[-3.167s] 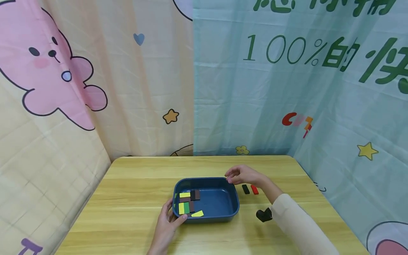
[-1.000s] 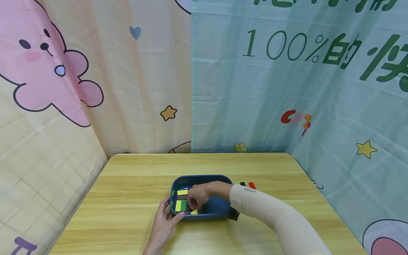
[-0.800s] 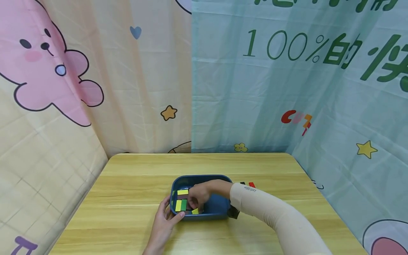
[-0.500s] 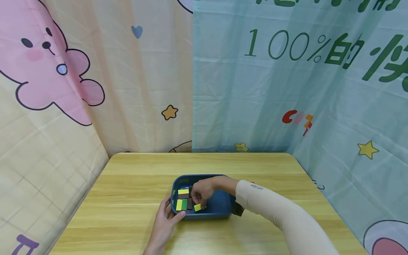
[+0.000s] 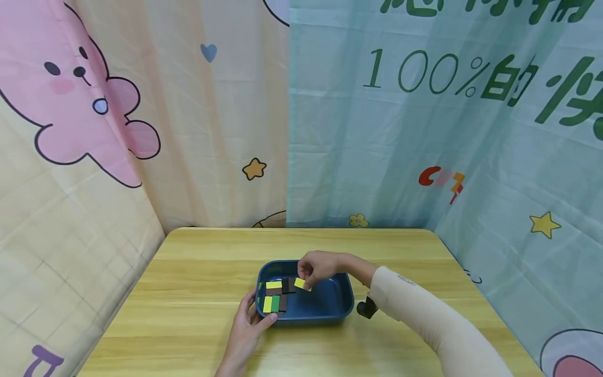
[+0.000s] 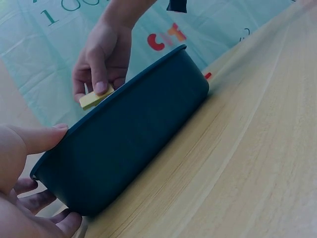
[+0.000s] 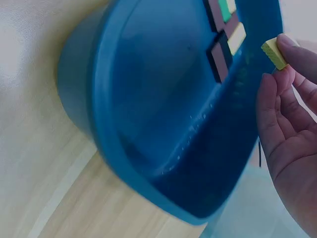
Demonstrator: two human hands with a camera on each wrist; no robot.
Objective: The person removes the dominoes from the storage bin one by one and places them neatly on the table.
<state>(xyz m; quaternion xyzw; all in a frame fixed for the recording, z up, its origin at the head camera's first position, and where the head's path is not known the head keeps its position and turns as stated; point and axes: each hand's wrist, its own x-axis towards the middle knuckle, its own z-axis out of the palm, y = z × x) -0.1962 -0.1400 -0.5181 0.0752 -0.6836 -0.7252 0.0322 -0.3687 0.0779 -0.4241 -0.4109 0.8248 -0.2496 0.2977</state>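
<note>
A dark blue rectangular tub (image 5: 325,320) stands on the wooden table. My left hand (image 5: 247,327) grips its left end, thumb over the rim and fingers against the outer wall, also plain in the left wrist view. Between right thumb and fingers I pinch a small yellow block (image 7: 275,53), held above the tub floor by my right hand (image 5: 321,265). Against the tub's left side lie several flat blocks: a yellow one (image 5: 274,285), a green one (image 5: 275,303), a black one (image 5: 285,285) and brown ones (image 5: 282,302).
A red piece (image 6: 208,75) lies on the table beyond the tub's right end. On the right wrist sits a black camera mount (image 5: 367,308), beside the tub. Printed curtains (image 5: 358,131) hang behind the table.
My right hand reached into the tub, took hold of the yellow block near the front wall and lifted it up and back. The left hand keeps its grip on the tub.
</note>
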